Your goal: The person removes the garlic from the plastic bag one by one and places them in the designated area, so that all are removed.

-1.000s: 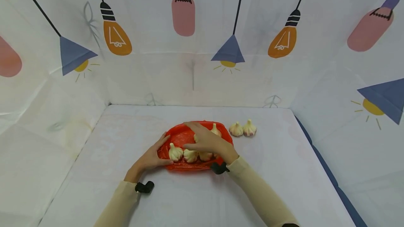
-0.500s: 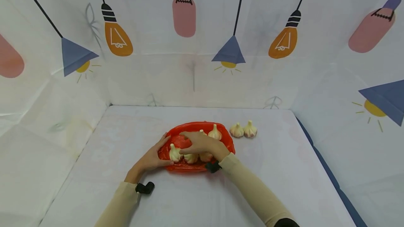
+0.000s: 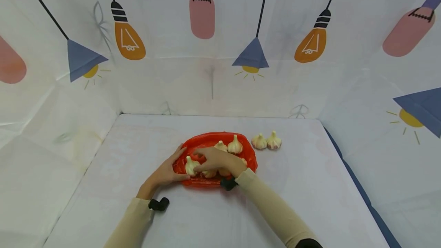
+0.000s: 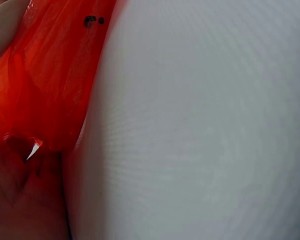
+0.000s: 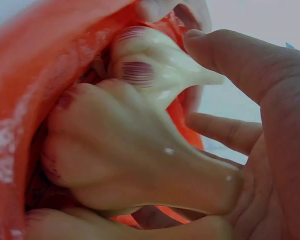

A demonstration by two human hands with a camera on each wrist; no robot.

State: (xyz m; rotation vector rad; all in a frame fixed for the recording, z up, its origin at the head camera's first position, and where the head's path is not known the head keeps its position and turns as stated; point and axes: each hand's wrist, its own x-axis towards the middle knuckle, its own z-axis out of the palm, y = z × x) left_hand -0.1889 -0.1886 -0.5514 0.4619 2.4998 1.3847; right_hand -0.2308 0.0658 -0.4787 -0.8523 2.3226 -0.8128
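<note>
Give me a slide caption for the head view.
Both hands at a red bag of garlic, two bulbs outside.

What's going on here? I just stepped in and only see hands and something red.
A person is handling garlic bulbs on a red plastic bag spread on a white table. The left hand holds the bag's left edge. The right hand reaches over the front row of garlic bulbs, fingers against them. Two more bulbs sit at the bag's back, and two garlic bulbs lie on the table right of it.
</note>
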